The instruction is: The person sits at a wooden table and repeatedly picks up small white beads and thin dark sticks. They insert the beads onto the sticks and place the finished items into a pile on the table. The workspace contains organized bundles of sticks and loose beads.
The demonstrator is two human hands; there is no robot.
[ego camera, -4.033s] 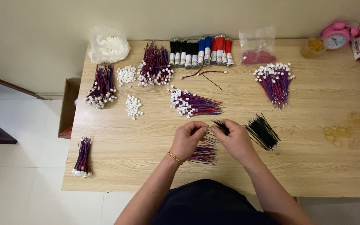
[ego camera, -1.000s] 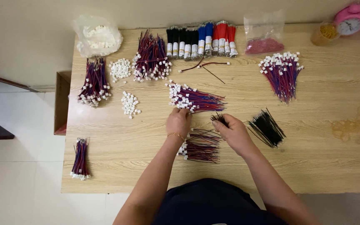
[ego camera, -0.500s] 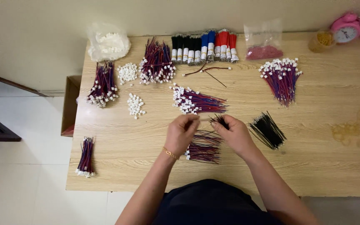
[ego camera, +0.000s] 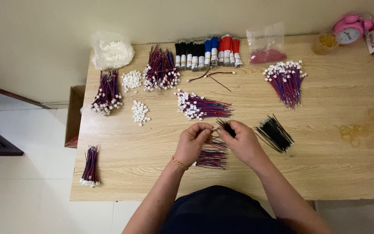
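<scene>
My left hand [ego camera: 194, 142] and my right hand [ego camera: 240, 141] meet over the middle of a wooden table [ego camera: 325, 169], fingertips pinched together on a small piece between them. The right hand also holds a short tuft of black wires [ego camera: 226, 127]. Under both hands lies a loose pile of red-and-blue wires [ego camera: 213, 156]. Just beyond the hands is a bundle of red-and-blue wires with white connectors [ego camera: 200, 107]. A bunch of black wires [ego camera: 274, 133] lies right of my right hand.
Other wire bundles lie at far left [ego camera: 106, 93], back centre [ego camera: 160, 69], back right [ego camera: 285, 78] and front left [ego camera: 90, 167]. White connector heaps [ego camera: 140, 112], a plastic bag of connectors [ego camera: 111, 50], capped tubes [ego camera: 207, 51], a bag of red bits [ego camera: 265, 54] and a pink clock [ego camera: 348, 30] sit around.
My left hand reached out to the connector bundle, then came back to meet the right hand. The view shifted slightly.
</scene>
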